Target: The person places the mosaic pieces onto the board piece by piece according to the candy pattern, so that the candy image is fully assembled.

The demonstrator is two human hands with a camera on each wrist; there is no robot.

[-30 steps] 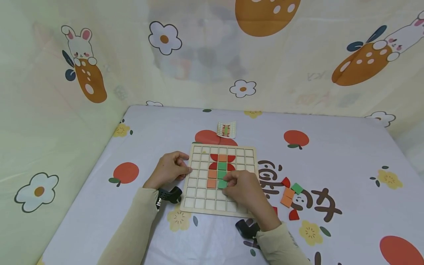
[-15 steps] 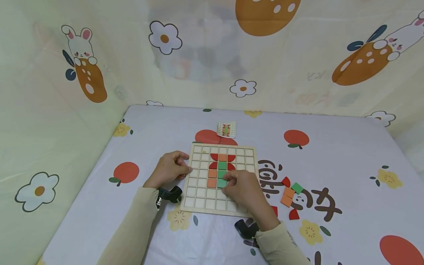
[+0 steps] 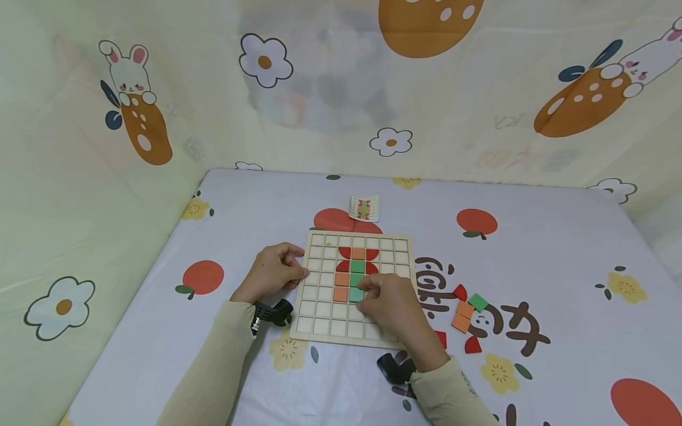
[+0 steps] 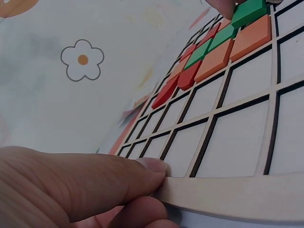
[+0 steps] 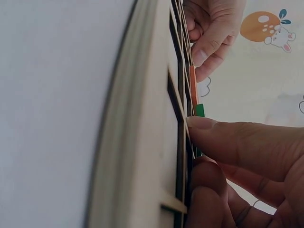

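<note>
A square wooden grid board [image 3: 346,341] lies on the table. My left hand [image 3: 269,272] holds its left edge; the left wrist view shows the thumb [image 4: 118,173] on the rim with fingers curled beside it. My right hand [image 3: 394,302] pinches the lowest green square tile [image 3: 355,296] at the board's middle. In the left wrist view that green tile [image 4: 249,13] sits tilted, higher than its neighbours. Above it stand two more green tiles. Orange tiles [image 3: 341,286] fill cells to the left, and red curved tiles [image 3: 344,254] flank the upper column. Cells under the right hand are hidden.
A small pattern card [image 3: 364,209] lies beyond the board. To the right are loose orange tiles [image 3: 462,317], a green tile [image 3: 478,303] and several red pieces [image 3: 472,345]. A black wrist camera [image 3: 396,368] sits under the right forearm. A patterned curtain [image 3: 319,106] hangs behind.
Almost nothing differs: both hands keep their places at the board, and the tiles lie as before. The right wrist has shifted very slightly left.
</note>
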